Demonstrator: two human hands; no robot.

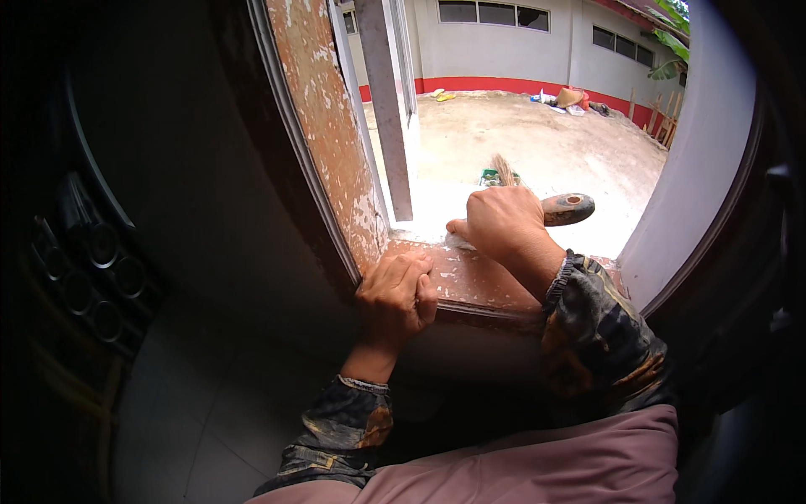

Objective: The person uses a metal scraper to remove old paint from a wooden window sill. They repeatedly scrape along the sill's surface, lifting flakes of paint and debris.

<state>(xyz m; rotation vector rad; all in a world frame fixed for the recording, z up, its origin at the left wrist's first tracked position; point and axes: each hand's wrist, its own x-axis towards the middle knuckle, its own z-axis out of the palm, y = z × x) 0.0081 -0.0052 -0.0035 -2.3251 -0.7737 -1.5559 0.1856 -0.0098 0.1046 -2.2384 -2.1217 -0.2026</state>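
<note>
- Pink cloth (537, 458) lay nearest.
- Right grip (506, 223) was clamped on a handle (573, 209) over the chipped sill (491, 281).
- Left grip (398, 292) rested there; its hold couldn't be told.
- Floor (172, 420) was dim, yard (520, 122) bright.

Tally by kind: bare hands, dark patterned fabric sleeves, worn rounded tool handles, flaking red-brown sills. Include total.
Hands, bare: 2 (left hand, right hand)
Sleeves, dark patterned fabric: 2 (left sleeve, right sleeve)
Worn rounded tool handle, in the right hand: 1
Flaking red-brown sill: 1
Total: 6
</note>
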